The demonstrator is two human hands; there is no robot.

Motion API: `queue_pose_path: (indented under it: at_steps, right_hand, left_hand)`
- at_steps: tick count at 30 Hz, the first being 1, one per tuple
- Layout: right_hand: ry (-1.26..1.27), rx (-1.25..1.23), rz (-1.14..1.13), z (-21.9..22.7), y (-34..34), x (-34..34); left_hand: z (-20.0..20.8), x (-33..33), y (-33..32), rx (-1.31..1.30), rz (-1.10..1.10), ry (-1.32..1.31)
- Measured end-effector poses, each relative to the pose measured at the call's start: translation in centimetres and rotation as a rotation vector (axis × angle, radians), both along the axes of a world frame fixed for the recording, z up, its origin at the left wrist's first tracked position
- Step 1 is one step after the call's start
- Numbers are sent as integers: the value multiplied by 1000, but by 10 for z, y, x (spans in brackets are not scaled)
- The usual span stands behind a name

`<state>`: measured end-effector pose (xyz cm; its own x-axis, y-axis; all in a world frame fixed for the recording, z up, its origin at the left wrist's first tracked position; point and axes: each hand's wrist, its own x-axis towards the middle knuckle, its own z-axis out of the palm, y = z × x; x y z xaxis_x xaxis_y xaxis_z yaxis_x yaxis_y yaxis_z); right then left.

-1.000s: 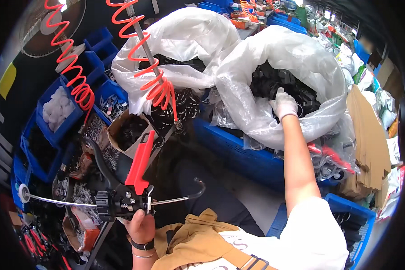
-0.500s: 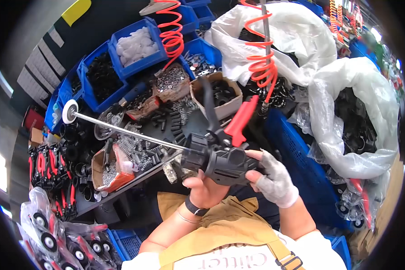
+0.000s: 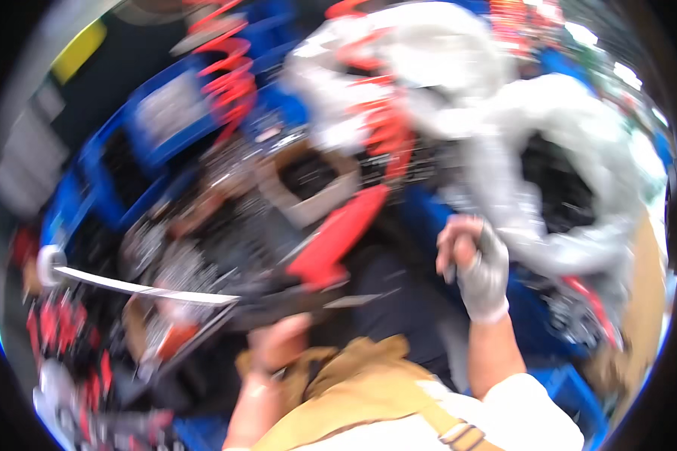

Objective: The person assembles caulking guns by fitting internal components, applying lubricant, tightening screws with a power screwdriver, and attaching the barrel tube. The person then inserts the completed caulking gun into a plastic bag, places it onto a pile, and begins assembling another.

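Observation:
A black caulking gun (image 3: pixel 259 304) is held by my bare left hand (image 3: pixel 280 338), whose fingers are smeared by motion and partly hidden under its body. Its red trigger (image 3: pixel 327 252) points up and to the right. From the body a metal rod (image 3: pixel 147 288) runs left to a white disc (image 3: pixel 51 264). My right hand (image 3: pixel 475 270), in a grey-white fingerless glove, is raised to the right, apart from the gun. Its fingers are curled in; a small dark spot shows at the fingertips, too blurred to name.
Blue bins (image 3: pixel 169 113) of parts line the back left, near an open cardboard box (image 3: pixel 308 203). Red coiled hoses (image 3: pixel 380 113) hang above the bench. White plastic sacks (image 3: pixel 496 192) stand at the right. Red and black pieces (image 3: pixel 60 323) lie at the left edge.
My right hand has let go of the caulking gun and moved away to the right. In my left hand, the gun has shifted left and turned. The whole view has swung and blurred.

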<state>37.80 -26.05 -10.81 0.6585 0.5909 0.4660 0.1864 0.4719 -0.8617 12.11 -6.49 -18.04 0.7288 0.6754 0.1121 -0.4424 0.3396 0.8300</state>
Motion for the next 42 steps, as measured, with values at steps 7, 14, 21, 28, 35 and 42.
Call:
queue_pose_path:
  at_steps: [7,14,21,28,35,42]
  right_hand:
    - [642,574,-641,14,-179,298]
    - [854,410,-697,23,-163,373]
    - [539,819,-719,47,-169,445]
    - [355,630,-767,40,-172,439]
    - [169,434,-754,34,-148,438]
    - [-42,213,-807,26,-180,412]
  left_hand:
    - [27,-46,60,-113,327,291]
    - [14,-68,55,-13,303,221]
    - [10,-68,60,-48,192,153]
    - [8,-48,59,-56,81,47]
    - [-3,-43,53,66,403,161]
    - [12,-31,52,49,271,170]
